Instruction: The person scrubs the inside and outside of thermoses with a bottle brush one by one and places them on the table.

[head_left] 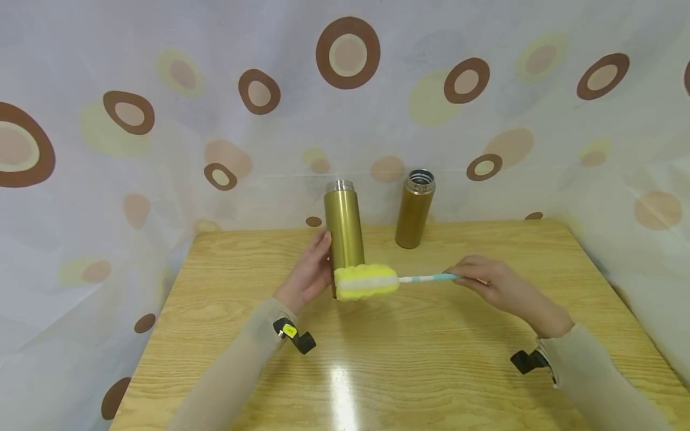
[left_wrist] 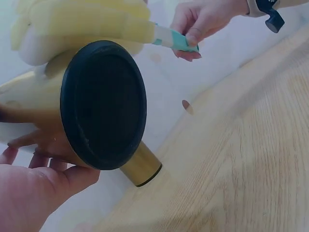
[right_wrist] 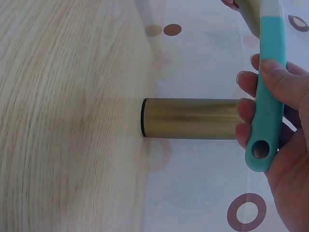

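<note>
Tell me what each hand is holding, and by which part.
The left hand holds the nearer gold bottle by the lower half of its body; the right hand grips the yellow sponge brush by its teal handle.

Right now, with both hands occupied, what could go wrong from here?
The raised gold metal bottle, gripped only by the left hand, might slip and drop onto the wooden table.
The yellow-and-white sponge brush, held far from its head by the right hand, might wobble.
The uncapped gold metal bottle standing behind could tip if knocked.
</note>
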Demonstrator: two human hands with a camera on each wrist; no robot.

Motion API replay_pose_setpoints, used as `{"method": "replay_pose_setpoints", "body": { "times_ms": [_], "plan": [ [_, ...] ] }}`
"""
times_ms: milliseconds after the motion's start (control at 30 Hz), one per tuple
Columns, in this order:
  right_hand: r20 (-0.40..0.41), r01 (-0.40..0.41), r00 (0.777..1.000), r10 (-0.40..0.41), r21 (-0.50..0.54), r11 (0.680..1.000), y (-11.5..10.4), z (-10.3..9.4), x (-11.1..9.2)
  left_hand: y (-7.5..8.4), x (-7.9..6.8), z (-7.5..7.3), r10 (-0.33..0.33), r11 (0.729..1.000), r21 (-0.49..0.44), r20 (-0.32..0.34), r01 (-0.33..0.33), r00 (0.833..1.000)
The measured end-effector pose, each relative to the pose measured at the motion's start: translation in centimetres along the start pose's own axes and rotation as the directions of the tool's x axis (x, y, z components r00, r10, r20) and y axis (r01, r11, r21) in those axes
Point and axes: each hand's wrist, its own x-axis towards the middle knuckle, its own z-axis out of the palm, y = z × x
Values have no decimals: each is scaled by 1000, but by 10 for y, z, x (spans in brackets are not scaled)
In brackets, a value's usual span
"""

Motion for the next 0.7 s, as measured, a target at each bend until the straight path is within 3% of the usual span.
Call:
{"method": "replay_pose_setpoints", "body": {
  "times_ms": [300, 500, 700],
  "plan": [
    [-27, -36, 999, 34, -85, 996, -1, -2, -2, -6, 0, 1, -8, 998, 57, 60, 5, 998],
    [-79, -74, 995, 61, -181, 981, -4, -7, 0, -1, -3, 7, -81, 996, 42, 37, 80, 996],
    [-150, -194, 976, 159, -251, 949, -8, -13, 2, -3, -4, 6, -110, 992, 67, 77, 105, 991]
  ]
}}
